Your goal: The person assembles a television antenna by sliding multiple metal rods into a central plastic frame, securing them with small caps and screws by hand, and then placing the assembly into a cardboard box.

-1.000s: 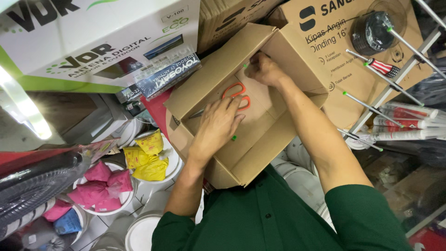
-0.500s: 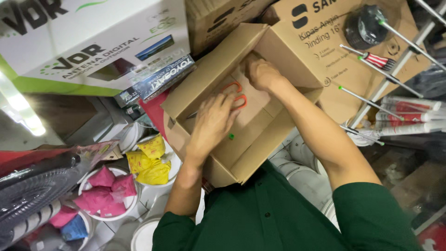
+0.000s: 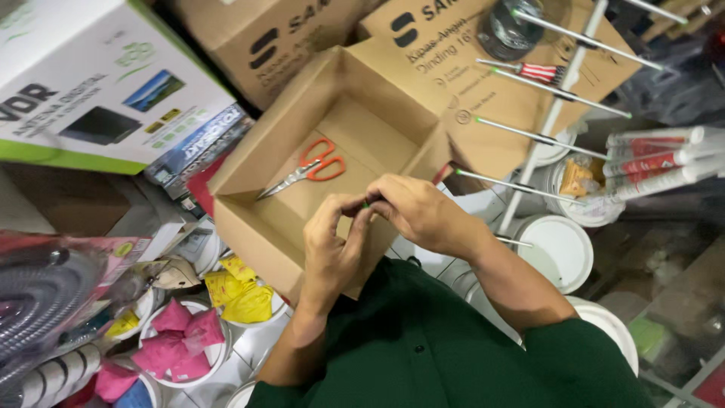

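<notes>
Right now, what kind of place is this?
Likely a shop stockroom or hardware store: stacked cardboard cartons, a boxed antenna, white tubs of coloured packets. Both hands pinch something small and green over an open box holding scissors.

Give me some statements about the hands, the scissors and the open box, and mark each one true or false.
1. The orange-handled scissors lie inside the open cardboard box. True.
2. The left hand holds the scissors. False: no hand touches them.
3. Both hands pinch a small green item between them. True.
4. The right hand rests on a white bucket lid. False: it meets the left hand above the box edge.
</notes>
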